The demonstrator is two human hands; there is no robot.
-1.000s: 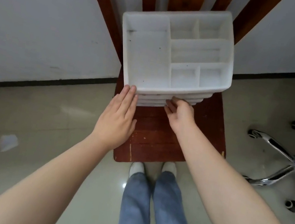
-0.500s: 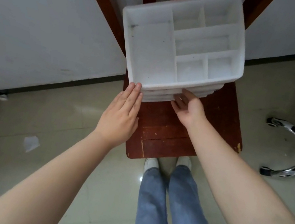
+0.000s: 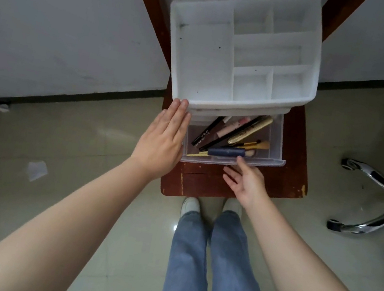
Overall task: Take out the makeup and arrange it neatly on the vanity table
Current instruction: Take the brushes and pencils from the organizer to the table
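Observation:
A white plastic organizer (image 3: 204, 70) with bare top compartments stands on a dark red wooden stool (image 3: 292, 168). Its clear drawer (image 3: 275, 144) is pulled out toward me. Inside lie a black pencil (image 3: 207, 131), a pink tube (image 3: 231, 126), a gold tube (image 3: 250, 131), a navy tube (image 3: 225, 151) and brushes with yellow handles (image 3: 254, 144). My left hand (image 3: 164, 138) lies flat against the organizer's front left corner. My right hand (image 3: 246, 180) is open, palm up, just below the drawer's front lip, one fingertip touching it.
White wall and slanted wooden boards stand behind the stool. A chrome swivel-chair base (image 3: 381, 201) lies on the tiled floor to the right. A scrap of paper (image 3: 36, 170) lies on the floor at left. My legs and shoes are below the stool.
The drawer has slid out from shut to open, showing the makeup. My right hand has let go of the drawer front and spread open. My left hand stays on the organizer.

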